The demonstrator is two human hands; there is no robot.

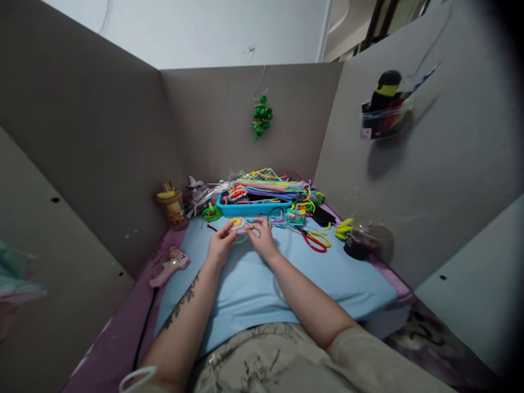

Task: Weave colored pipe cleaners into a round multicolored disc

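Note:
A small rainbow-striped pipe-cleaner piece (238, 224), curved in bands of yellow, pink and green, is raised a little above the light blue cloth (254, 289). My left hand (221, 241) pinches its left side between thumb and fingers. On the other side, the fingers of my right hand (262, 238) are closed at its right edge. Part of the piece is hidden behind my fingertips, and a pale green strand hangs below it. Just behind my hands stands a blue tray (254, 209) heaped with colourful pipe cleaners (268, 185).
A pink glue gun (171, 268) lies at the left, its black cord trailing forward. Red-and-yellow-handled scissors (317, 240) rest to the right, near a dark tub (357, 245). A green pipe-cleaner figure (212, 213) sits by the tray. Grey panels (245, 120) enclose the table.

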